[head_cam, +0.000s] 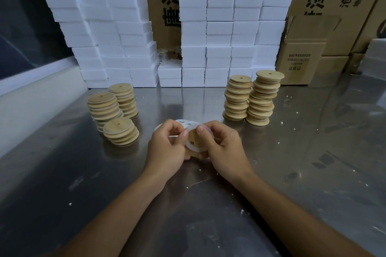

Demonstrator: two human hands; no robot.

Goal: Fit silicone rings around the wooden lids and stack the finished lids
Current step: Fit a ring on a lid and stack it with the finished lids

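Both hands meet over the middle of the steel counter [292,152], working one wooden lid [193,139] between them. The left hand [167,148] curls its fingers around the lid's left edge, and the right hand [221,148] pinches the other side, thumb pressed on the lid's upper rim. A white silicone ring [191,145] is stretched partway round the lid, sitting across its face near the small hole. Just behind the hands, loose rings [181,121] lie flat on the counter. To the left stand three stacks of lids [104,106], the front one short, with pale rings showing at their edges. To the right, two taller stacks of bare lids [260,98] stand touching each other. White foam blocks [219,27] and cardboard boxes [302,56] are piled along the back.
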